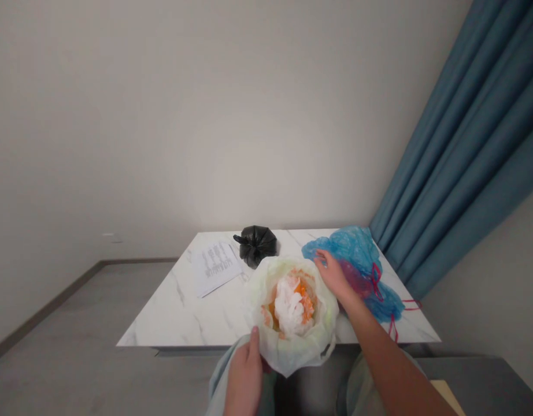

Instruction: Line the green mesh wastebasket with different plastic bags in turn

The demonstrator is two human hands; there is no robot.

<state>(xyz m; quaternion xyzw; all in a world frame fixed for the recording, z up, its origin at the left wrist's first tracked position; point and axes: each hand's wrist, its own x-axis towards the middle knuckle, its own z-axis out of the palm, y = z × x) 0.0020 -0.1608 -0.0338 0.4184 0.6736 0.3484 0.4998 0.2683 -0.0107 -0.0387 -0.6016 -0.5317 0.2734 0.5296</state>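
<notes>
A white, slightly translucent plastic bag [288, 352] is held with its mouth wide open at the near edge of the table, above my lap. Inside it lie a crumpled white wad [288, 306] and orange, crumbly-looking stuff [308, 306]. My left hand [244, 370] grips the bag's near left rim, thumb on top. At the far right rim, my right hand [331, 274] has its thumb and fingers closed on the edge of the bag. A white drawstring loop [329, 349] hangs at the bag's lower right.
The marble-patterned table [180, 318] stands against the wall. On it are a knotted black plastic bag [256, 245], a printed sheet of paper [217, 268], and crumpled blue bags [355, 248] with red drawstrings [376, 282]. A blue curtain [457, 144] hangs at the right.
</notes>
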